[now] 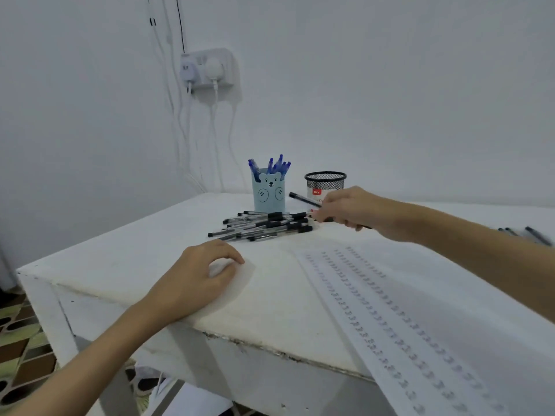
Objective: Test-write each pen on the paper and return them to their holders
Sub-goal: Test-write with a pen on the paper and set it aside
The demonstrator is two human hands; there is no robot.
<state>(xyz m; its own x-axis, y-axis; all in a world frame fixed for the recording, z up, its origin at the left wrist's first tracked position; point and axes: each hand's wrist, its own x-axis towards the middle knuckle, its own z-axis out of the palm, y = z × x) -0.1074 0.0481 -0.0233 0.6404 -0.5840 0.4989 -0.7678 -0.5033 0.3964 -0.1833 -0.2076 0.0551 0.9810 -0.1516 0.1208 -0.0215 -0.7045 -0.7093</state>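
The right hand (350,210) is pinching a black-capped clear pen (303,200) just above the heap of black pens (264,225), in front of the black mesh holder (326,183). The left hand (199,276), fingers loosely curled and holding nothing, is resting on the white surface (120,259). Best to carry the pen to the long white paper (390,310), adding to its rows of marks. The holder's red label is too small to read; the pale blue bear-faced holder (268,190) is keeping blue pens (274,166).

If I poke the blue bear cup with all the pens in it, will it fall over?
Probably not from a soft poke: the blue bear cup stands upright on the flat table. But it looks tall and narrow, with blue pens sticking out above its rim, so a hard push up high might tip it.
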